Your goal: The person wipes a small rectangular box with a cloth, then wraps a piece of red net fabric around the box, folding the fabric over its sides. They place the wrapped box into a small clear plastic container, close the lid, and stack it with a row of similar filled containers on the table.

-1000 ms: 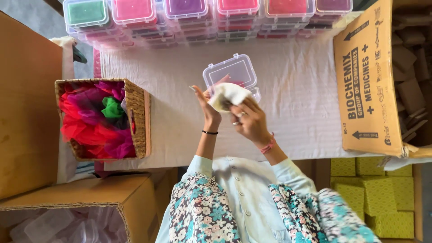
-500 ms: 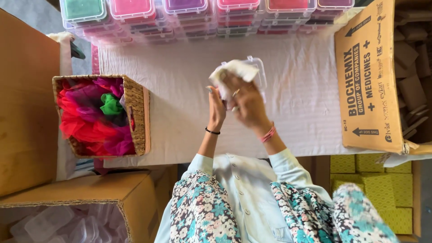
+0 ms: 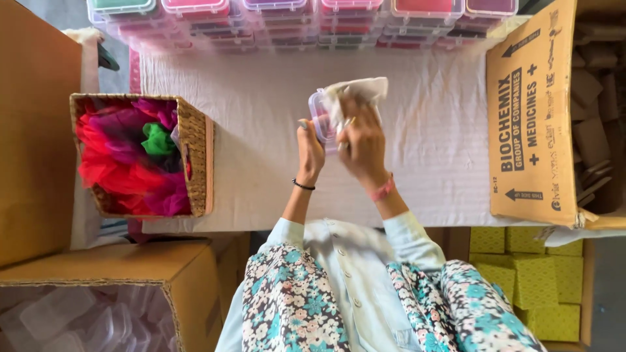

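My left hand (image 3: 310, 148) holds a small clear plastic box (image 3: 321, 116) with a pinkish tint, lifted above the white-covered table (image 3: 261, 117). My right hand (image 3: 362, 145) presses a white cloth (image 3: 355, 94) against the box, and the cloth covers most of it. Both hands are close together over the table's middle.
A wicker basket (image 3: 199, 156) of red, purple and green netting stands at the left. Stacked clear boxes with coloured contents (image 3: 313, 19) line the far edge. A printed cardboard carton (image 3: 531, 117) stands at the right. Cardboard boxes (image 3: 117, 287) sit near left, yellow boxes (image 3: 535, 287) near right.
The clear box, lying on the table a second ago, has been picked up in my left hand. My right hand has brought the cloth onto it, and both hands have risen.
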